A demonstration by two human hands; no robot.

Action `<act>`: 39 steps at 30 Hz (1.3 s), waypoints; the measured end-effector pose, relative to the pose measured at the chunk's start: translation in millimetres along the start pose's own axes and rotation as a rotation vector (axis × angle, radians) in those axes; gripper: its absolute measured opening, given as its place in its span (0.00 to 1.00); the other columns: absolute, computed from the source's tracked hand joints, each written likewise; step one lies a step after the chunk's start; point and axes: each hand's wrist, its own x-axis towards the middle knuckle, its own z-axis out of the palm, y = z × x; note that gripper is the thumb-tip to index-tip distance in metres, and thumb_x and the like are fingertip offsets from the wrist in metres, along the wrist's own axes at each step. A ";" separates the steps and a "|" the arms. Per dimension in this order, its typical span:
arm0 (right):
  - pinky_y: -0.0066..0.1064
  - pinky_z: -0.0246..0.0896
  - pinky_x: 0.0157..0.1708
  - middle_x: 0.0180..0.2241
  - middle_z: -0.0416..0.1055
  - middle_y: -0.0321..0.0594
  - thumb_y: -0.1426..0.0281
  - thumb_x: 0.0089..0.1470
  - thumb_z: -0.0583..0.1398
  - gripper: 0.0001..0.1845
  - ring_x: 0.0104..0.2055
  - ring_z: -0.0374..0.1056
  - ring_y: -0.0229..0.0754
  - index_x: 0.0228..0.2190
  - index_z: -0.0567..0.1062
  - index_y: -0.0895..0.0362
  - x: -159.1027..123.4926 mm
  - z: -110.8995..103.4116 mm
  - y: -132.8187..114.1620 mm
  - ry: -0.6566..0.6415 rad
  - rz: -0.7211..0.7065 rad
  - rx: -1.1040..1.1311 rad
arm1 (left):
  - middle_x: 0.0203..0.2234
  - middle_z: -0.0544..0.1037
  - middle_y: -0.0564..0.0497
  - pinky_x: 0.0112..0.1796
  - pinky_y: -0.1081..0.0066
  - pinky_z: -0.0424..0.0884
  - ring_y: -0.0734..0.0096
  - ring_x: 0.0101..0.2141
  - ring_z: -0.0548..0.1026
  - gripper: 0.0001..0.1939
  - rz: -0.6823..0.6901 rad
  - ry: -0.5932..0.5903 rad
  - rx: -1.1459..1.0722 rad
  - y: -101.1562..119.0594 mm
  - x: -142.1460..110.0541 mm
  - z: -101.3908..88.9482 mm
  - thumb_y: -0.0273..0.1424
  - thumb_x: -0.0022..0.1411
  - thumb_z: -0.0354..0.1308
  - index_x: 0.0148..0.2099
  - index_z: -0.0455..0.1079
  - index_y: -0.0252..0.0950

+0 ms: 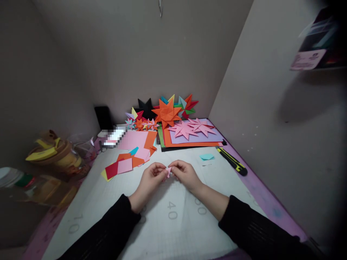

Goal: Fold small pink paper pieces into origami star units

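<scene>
A small folded piece of pink paper (168, 172) is pinched between my two hands, above the middle of the white mat with printed numbers (187, 231). My left hand (151, 179) grips its left side between thumb and fingers. On the other side my right hand (187, 176) holds it the same way. The fingers cover much of the paper, so its full folded shape is hidden. Beyond my left hand lie loose paper squares, among them a red one (111, 170) and a pink one (125, 165). A small folded light-blue paper (207, 157) rests beyond my right hand.
A yellow-black utility knife (231, 161) lies at the right. Folded paper stars, including a large orange one (167, 112) and pink ones (184, 129), sit at the back near coloured sheets (162, 144). A phone (115, 137), a basket (55, 150) and a jar (46, 187) stand left. Walls enclose the table.
</scene>
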 end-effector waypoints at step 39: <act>0.22 0.47 0.15 0.18 0.62 0.29 0.62 0.49 0.59 0.10 0.16 0.53 0.30 0.28 0.69 0.57 2.0 -1.6 1.7 -0.065 -0.010 0.003 | 0.20 0.73 0.55 0.25 0.76 0.63 0.75 0.22 0.71 0.10 -0.009 0.056 0.039 -1.0 0.7 -1.4 0.31 0.50 0.60 0.34 0.64 0.36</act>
